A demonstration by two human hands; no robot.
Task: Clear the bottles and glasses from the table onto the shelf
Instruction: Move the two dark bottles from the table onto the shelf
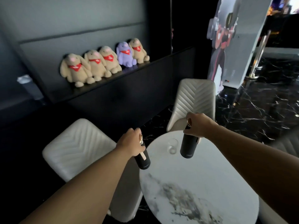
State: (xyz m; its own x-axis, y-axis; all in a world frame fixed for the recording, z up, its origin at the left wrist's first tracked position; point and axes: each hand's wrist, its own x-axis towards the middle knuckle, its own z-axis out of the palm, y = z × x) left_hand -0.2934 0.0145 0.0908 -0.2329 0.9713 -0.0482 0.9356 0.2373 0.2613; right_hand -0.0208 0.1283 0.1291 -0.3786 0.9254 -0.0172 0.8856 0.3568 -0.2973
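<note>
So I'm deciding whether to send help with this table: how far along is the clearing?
Nothing looks shelved yet: the shelf shows only plush rabbits. In hand: the left hand grips one dark bottle by the neck, the right hand another, both apparently lifted off the marble table. Left: one clear glass stands on the table.

This looks like a dim bar or lounge. A small round white marble-topped bench [202,183] stands among pale quilted upholstered chairs [77,149] on a glossy black marble floor with white veins [262,109]. A long black wall shelf [123,75] displays a row of plush rabbits in red scarves [97,62]. A tall printed advertising display panel [233,42] and a brass stanchion post [257,59] stand beyond.
</note>
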